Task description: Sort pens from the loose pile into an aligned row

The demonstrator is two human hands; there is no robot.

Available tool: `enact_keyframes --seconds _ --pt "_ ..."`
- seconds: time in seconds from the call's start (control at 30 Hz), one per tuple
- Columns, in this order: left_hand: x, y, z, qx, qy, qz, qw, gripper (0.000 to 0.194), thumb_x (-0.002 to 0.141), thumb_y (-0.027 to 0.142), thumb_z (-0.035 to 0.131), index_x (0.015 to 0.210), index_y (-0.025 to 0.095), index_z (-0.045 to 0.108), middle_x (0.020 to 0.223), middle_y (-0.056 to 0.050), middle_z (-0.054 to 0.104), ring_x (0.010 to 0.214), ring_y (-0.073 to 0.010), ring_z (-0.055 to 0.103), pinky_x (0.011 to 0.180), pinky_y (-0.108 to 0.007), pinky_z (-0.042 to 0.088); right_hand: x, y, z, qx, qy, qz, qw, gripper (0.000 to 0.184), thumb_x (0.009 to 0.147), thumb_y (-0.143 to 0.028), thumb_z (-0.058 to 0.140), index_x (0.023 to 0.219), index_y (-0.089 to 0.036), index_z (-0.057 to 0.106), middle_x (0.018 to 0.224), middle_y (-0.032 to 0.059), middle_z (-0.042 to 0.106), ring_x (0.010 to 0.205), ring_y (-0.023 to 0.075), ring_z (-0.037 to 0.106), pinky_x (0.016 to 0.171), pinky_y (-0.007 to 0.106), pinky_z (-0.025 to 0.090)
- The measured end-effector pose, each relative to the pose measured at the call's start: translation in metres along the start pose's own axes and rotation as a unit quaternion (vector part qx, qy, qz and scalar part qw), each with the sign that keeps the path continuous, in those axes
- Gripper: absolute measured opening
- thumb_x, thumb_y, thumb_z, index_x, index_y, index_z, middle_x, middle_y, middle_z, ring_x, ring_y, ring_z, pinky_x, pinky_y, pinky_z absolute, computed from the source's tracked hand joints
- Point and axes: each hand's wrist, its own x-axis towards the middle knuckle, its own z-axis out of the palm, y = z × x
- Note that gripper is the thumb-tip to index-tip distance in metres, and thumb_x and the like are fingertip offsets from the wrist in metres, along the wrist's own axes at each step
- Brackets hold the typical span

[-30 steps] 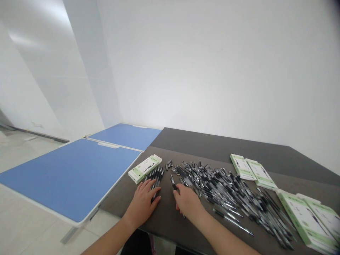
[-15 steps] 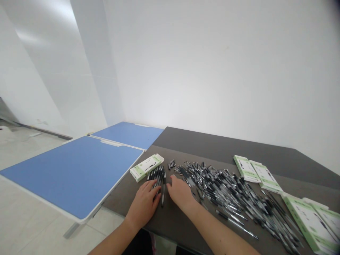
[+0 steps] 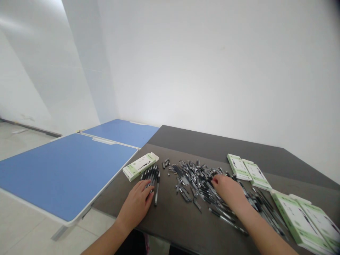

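Note:
My left hand (image 3: 138,200) rests on the near end of a small row of black-and-clear pens (image 3: 151,173), its fingers stretched over them. One pen (image 3: 157,189) lies at the right side of that row, beside the thumb. Just behind the row is a green-and-white pen box (image 3: 140,165) with its end flap raised. My right hand (image 3: 225,187) is in the middle of a large loose pile of pens and pen parts (image 3: 196,177), fingertips pinched together. What is between those fingertips is hidden.
Flat green-and-white boxes (image 3: 256,173) lie behind the pile, and more boxes (image 3: 302,219) are at the right. Small dark caps (image 3: 166,163) lie near the pen box. A blue-topped table (image 3: 69,170) adjoins the dark table (image 3: 170,219) on the left. A white wall stands behind.
My right hand has moved right, from beside the row of pens into the pile. My left hand stays on the row. The view has shifted slightly to the right.

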Motion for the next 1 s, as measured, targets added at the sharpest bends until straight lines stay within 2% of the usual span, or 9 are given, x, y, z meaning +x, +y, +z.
enact_keyframes --seconds 0.2,0.33,0.47,0.6,0.77,1.0 --pt "0.000 -0.001 -0.001 0.006 -0.002 0.006 1.000 0.024 0.086 0.026 0.046 0.100 0.021 0.064 0.115 -0.009 0.060 0.110 -0.0245 0.052 0.095 -0.044 0.045 -0.004 -0.002 0.021 -0.018 -0.016 -0.006 1.000 0.024 0.084 -0.028 0.047 0.083 -0.015 0.067 0.086 0.0123 0.070 0.083 0.0246 0.066 0.064 0.027 0.042" --pt "0.000 0.000 -0.002 0.009 -0.001 0.009 1.000 0.023 0.086 0.025 0.045 0.099 0.021 0.064 0.113 -0.009 0.060 0.110 -0.0242 0.053 0.095 -0.044 0.045 -0.001 -0.006 0.025 -0.018 -0.010 0.010 1.000 0.024 0.084 -0.022 0.044 0.082 -0.013 0.066 0.085 0.0149 0.069 0.084 0.0260 0.066 0.066 0.030 0.042" --pt "-0.001 0.000 -0.003 0.008 0.000 0.006 1.000 0.023 0.086 0.026 0.046 0.098 0.021 0.065 0.113 -0.008 0.061 0.109 -0.0245 0.053 0.094 -0.044 0.046 0.000 -0.008 0.016 -0.008 0.000 0.028 1.000 0.023 0.081 -0.019 0.044 0.081 -0.012 0.066 0.084 0.0158 0.069 0.082 0.0271 0.066 0.064 0.030 0.042" --pt "-0.001 0.000 -0.003 0.006 -0.003 0.005 1.000 0.022 0.086 0.026 0.046 0.097 0.021 0.065 0.113 -0.008 0.061 0.109 -0.0246 0.053 0.094 -0.045 0.045 -0.001 -0.013 -0.001 0.018 0.015 0.026 0.999 0.026 0.082 -0.026 0.042 0.078 -0.014 0.065 0.084 0.0144 0.069 0.079 0.0256 0.065 0.061 0.029 0.039" --pt "-0.001 -0.001 -0.002 0.004 -0.009 0.001 1.000 0.023 0.086 0.026 0.045 0.099 0.021 0.064 0.113 -0.008 0.060 0.109 -0.0238 0.053 0.094 -0.043 0.045 0.007 -0.041 -0.010 0.073 0.014 -0.021 0.997 0.029 0.084 -0.026 0.039 0.079 -0.017 0.065 0.082 0.0102 0.070 0.079 0.0209 0.063 0.063 0.026 0.036" --pt "-0.001 0.001 -0.003 0.000 0.000 0.002 1.000 0.023 0.086 0.026 0.046 0.098 0.022 0.065 0.112 -0.008 0.061 0.108 -0.0236 0.053 0.093 -0.043 0.046 0.030 -0.082 0.007 0.145 0.009 -0.062 0.987 0.024 0.086 -0.020 0.039 0.087 -0.017 0.063 0.090 0.0062 0.069 0.085 0.0156 0.061 0.066 0.022 0.034"
